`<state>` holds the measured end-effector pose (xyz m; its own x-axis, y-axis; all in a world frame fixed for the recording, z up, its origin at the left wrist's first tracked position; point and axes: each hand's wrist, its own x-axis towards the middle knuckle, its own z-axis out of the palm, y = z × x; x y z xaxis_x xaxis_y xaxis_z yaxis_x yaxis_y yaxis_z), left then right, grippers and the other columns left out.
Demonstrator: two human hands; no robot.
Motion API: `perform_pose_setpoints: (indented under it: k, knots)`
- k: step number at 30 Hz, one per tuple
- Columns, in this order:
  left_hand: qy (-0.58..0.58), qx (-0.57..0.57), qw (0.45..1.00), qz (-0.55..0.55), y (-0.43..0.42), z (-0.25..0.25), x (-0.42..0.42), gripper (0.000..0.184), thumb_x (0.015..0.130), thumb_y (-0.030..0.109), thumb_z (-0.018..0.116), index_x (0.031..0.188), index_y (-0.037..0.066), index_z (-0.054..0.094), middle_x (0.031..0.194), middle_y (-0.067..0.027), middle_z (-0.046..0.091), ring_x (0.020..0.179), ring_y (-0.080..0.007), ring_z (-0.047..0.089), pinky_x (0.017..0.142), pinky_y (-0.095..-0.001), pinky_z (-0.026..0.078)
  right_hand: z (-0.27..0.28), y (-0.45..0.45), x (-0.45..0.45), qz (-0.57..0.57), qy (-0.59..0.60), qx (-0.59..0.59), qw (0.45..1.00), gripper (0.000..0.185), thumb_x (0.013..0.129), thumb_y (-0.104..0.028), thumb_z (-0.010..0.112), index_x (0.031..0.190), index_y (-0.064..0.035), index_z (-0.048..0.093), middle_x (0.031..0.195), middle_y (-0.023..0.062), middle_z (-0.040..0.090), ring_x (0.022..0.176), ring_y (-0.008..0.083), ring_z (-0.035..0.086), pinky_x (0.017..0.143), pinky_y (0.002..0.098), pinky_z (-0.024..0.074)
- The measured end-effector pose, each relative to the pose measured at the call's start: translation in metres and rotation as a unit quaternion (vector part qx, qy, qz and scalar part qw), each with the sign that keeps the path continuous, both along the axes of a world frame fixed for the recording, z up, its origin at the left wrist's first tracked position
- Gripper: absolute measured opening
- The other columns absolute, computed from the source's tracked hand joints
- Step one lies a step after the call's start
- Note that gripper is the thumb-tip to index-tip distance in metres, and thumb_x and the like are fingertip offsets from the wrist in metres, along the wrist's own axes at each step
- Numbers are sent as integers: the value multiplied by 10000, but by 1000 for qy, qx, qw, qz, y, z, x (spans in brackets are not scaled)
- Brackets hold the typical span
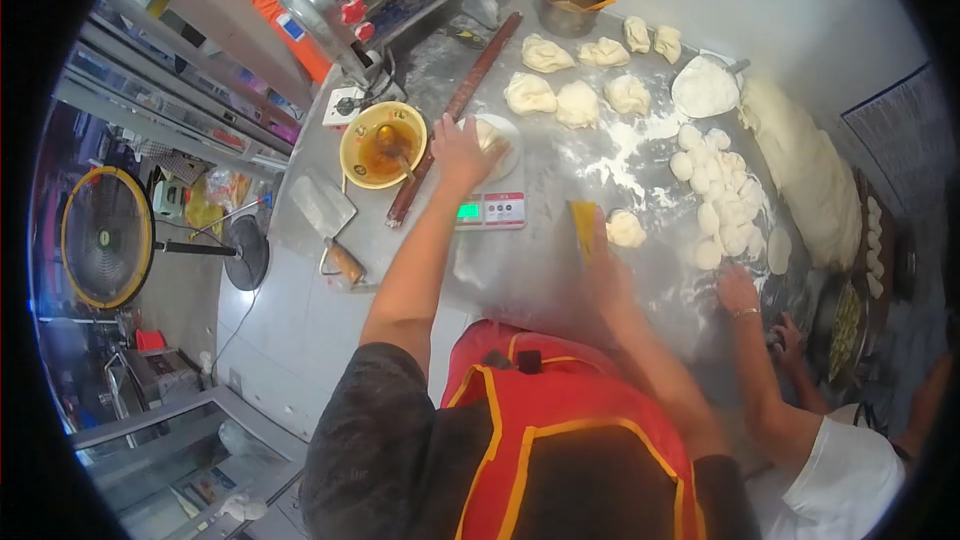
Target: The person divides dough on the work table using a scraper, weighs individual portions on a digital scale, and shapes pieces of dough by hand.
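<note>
My left hand point(462, 153) reaches over the round plate of a kitchen scale point(490, 212), its fingers spread at a piece of dough point(487, 136) there. The scale's display glows green. In my right hand point(606, 268) is a yellow scraper point(583, 225), held upright at the table's near side. Just right of it lies a small dough piece point(626, 229). Larger dough lumps point(578, 104) lie farther back. A red-brown rolling pin point(470, 80) runs diagonally beside my left hand, next to a yellow bowl point(352, 153) of brown liquid with a spoon.
A co-worker's hands point(738, 290) are at the right, near many small dough balls point(727, 202) and a long dough mass point(800, 165). A metal bowl point(570, 22) and a white flour container point(706, 87) stand behind. A wide-bladed tool point(322, 206) lies at the left edge.
</note>
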<state>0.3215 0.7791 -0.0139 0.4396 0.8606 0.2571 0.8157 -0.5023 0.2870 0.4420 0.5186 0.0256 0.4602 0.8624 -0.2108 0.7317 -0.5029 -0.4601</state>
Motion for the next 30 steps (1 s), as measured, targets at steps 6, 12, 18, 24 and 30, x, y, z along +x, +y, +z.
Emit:
perform_pose_setpoints:
  k: [6,12,18,24,30]
  knots:
    - [-175,-49,963,-197,-117,-8,-3,418,719,134,680,1100,14,556,1217,-206,503,1168,-380,446,992,-456,358,5,-2,6,-25,45,-44,998,728,851,-61,450,1469,-123,73,910,260,625,799,436,608,686,499,458]
    - [-225,-169,937,-205,-166,-49,-9,339,780,149,624,1090,25,562,1114,-189,550,1076,-350,510,920,-428,412,62,-14,11,-5,13,139,990,724,859,-50,447,1471,-143,72,997,295,597,872,460,581,733,500,460]
    - [-208,-277,934,-86,-151,-41,-36,243,846,198,559,1035,53,609,979,-172,638,926,-325,609,816,-414,473,76,-14,14,65,-62,218,972,717,875,-60,457,1473,-157,74,1085,281,585,891,467,580,734,487,459]
    - [-251,-183,947,80,-88,-23,-72,228,845,148,560,1050,49,579,954,-181,628,892,-345,609,777,-421,480,94,18,4,92,-32,150,984,710,883,-84,475,1470,-155,82,1024,281,598,851,473,582,721,492,459]
    - [-301,-18,953,34,-19,-17,-50,249,809,112,594,1027,2,544,886,-182,610,885,-348,595,775,-430,468,107,74,-17,88,45,74,992,715,878,-77,469,1466,-156,72,942,265,618,811,445,596,697,488,462]
